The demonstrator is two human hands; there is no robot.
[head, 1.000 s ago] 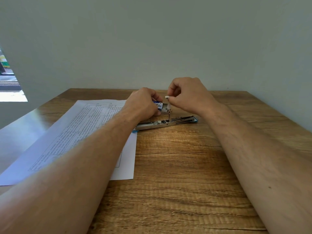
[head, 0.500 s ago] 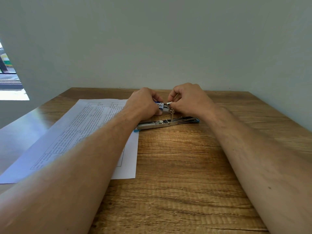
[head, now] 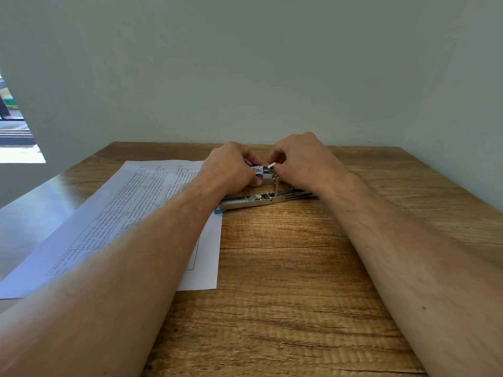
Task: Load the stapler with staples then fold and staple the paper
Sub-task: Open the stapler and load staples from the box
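Wooden desk (head: 285, 281): the opened stapler (head: 261, 198) lies flat. Just above it, our left hand (head: 231, 167) grips the staple box (head: 258, 170); our right hand (head: 302, 161) has dropped back to it, pinching its flap (head: 271, 165). Staples not loaded; paper (head: 130, 213) left of stapler, unfolded.

Soft daylight from left, glare on table (head: 40, 202), wide-angle edge stretch.

1. My forearms reach out over a wooden table (head: 285, 281) with strong grain;
2. a printed paper (head: 130, 210) lies flat on its left part;
3. the opened stapler (head: 255, 199) lies beside it, its blue-tipped end on the sheet's edge.
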